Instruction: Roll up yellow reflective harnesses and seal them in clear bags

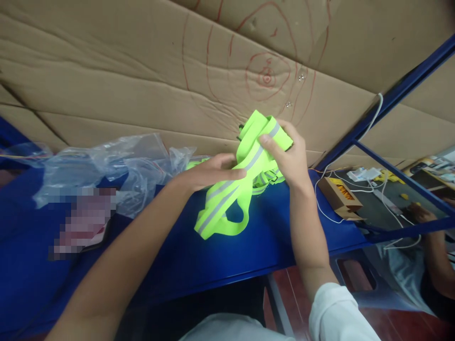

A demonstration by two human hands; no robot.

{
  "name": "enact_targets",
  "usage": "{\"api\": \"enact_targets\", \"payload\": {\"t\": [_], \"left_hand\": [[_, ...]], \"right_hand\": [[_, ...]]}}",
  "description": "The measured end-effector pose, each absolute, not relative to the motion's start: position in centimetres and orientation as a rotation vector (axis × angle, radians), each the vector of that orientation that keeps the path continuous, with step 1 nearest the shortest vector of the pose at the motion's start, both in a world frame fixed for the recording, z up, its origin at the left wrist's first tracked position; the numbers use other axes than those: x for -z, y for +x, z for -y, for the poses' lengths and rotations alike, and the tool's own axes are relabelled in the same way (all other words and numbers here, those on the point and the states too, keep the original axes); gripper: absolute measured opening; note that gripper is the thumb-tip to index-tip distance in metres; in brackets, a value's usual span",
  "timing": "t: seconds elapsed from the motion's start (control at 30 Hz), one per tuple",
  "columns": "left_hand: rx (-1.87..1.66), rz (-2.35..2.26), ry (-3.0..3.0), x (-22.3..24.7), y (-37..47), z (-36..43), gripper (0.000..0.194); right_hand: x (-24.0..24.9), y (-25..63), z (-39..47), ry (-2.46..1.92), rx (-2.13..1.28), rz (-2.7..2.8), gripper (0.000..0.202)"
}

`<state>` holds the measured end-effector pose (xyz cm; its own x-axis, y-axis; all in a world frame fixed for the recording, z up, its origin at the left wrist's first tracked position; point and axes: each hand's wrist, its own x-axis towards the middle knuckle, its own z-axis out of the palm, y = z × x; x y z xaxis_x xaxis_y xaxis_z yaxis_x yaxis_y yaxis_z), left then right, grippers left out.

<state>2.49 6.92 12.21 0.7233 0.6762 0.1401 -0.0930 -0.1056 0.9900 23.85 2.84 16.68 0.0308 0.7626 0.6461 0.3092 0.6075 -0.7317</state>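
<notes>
A neon yellow-green reflective strap (254, 154) with grey stripes is held up in loose folds above the blue table. My right hand (291, 154) pinches its upper folded part, thumb in front and the other fingers largely hidden behind. Lower down, my left hand (223, 171) is closed on the strap from the left, its thumb lying across the front. Below the hands a loop and a striped end (209, 220) hang down. Behind it, more yellow-green strap material with a dark buckle (274, 178) lies on the table, partly covered.
Clear plastic bags (131, 163) lie at the back left of the blue table (227, 253), near a pixelated flat object (87, 222). Cardboard (124, 80) stands behind. Right of a blue frame (408, 180) are an open carton (341, 196), white cables and another person's arm (437, 255).
</notes>
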Motion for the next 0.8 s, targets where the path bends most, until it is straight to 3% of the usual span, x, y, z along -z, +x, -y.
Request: {"api": "enact_targets", "payload": {"t": [0.1,0.27,0.5,0.63,0.7,0.8], "left_hand": [[-0.757,-0.572,1.695,-12.6,2.7,-6.9,0.047],[-0.709,-0.586,1.803,-12.7,2.7,-7.0,0.034],[-0.378,-0.422,1.632,-12.6,2.2,-7.0,0.040],[-0.461,-0.416,1.747,-13.1,1.9,-7.1,0.033],[-0.564,-0.385,1.790,-13.5,1.7,-7.0,0.029],[-0.536,-0.329,1.824,-13.8,1.5,-7.1,0.030]], "right_hand": [[-16.9,24.1,-2.5,-0.937,-0.433,1.659,0.045],[-16.7,23.4,-2.7,-0.944,-0.593,1.555,0.044],[-16.2,22.7,-3.3,-0.927,-0.930,1.429,0.048],[-15.5,23.0,-4.1,-0.961,-1.207,1.471,0.060],[-14.8,23.1,-4.8,-0.998,-1.175,1.496,0.062],[-14.1,23.2,-5.7,-1.039,-0.857,1.499,0.058]]}}
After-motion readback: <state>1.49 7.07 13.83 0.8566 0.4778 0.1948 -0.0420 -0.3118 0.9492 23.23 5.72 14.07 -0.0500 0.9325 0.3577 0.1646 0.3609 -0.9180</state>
